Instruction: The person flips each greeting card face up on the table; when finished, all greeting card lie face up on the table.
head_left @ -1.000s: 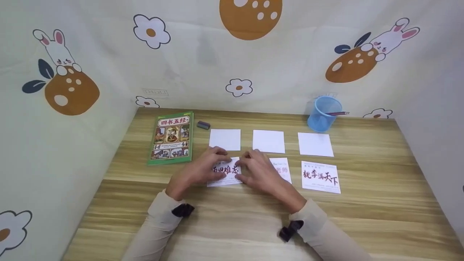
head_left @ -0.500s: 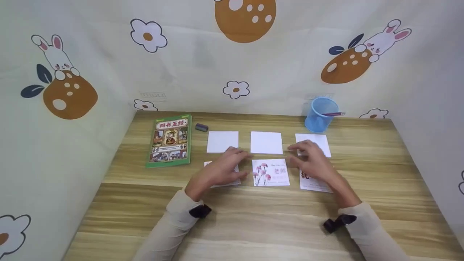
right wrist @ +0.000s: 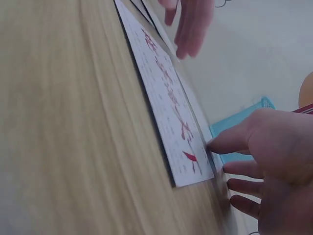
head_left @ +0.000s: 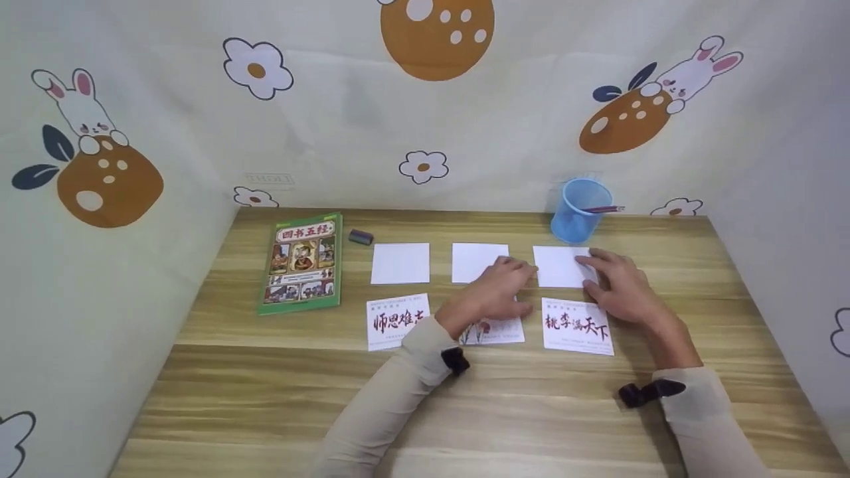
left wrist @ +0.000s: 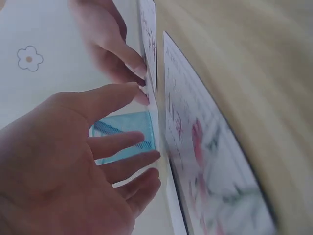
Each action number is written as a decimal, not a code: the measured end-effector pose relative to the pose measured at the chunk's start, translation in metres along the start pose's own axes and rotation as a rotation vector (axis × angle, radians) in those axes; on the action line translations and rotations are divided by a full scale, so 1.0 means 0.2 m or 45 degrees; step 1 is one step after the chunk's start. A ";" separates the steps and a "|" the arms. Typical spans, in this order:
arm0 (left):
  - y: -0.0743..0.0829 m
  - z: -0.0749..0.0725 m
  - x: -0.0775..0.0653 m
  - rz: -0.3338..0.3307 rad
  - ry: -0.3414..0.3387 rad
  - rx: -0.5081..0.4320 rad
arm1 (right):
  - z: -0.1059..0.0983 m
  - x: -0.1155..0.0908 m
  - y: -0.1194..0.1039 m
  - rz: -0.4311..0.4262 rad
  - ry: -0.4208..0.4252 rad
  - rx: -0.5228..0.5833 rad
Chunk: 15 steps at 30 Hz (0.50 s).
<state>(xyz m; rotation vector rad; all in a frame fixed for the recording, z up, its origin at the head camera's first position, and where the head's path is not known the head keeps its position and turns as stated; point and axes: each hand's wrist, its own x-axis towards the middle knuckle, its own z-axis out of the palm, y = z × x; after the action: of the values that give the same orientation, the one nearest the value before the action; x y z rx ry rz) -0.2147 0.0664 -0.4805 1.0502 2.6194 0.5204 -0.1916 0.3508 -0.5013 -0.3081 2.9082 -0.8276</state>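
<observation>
Two rows of square cards lie on the wooden table. My right hand point(head_left: 627, 289) is at the right end of the back row, fingertips at the right edge of a blank white card point(head_left: 558, 267). Its fingers are spread and loosely bent in the right wrist view. My left hand point(head_left: 491, 292) hovers over the middle column, partly covering the blank middle card point(head_left: 470, 260) and the pink flower card point(left wrist: 205, 156). Its fingers are relaxed, with nothing held. In front of the right hand lies a card with red brush lettering point(head_left: 576, 325).
Another lettered card point(head_left: 392, 325) and a blank card point(head_left: 400, 263) form the left column. Farther left are a green-edged book point(head_left: 302, 262) and a small dark eraser-like block point(head_left: 360, 237). A blue pen cup point(head_left: 578, 212) stands behind the right card, against the patterned curtain point(head_left: 332, 133).
Both hands have moved right along the rows, the left from the left lettered card to the middle column, the right from the middle to the right-hand blank card.
</observation>
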 end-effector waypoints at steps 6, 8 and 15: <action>0.04 0.01 0.17 -0.118 -0.031 -0.049 | 0.00 0.00 0.00 -0.004 0.026 -0.035; 0.04 0.00 0.22 -0.133 -0.026 -0.048 | 0.00 0.00 0.00 0.001 0.027 -0.027; 0.02 -0.05 0.32 -0.151 0.020 -0.011 | 0.01 0.00 0.03 -0.036 0.047 0.017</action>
<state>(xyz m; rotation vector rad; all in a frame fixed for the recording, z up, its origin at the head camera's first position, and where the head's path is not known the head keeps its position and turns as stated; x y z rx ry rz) -0.2600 0.1119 -0.4774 0.8850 2.6704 0.5148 -0.1913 0.3541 -0.5057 -0.3368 2.9375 -0.8654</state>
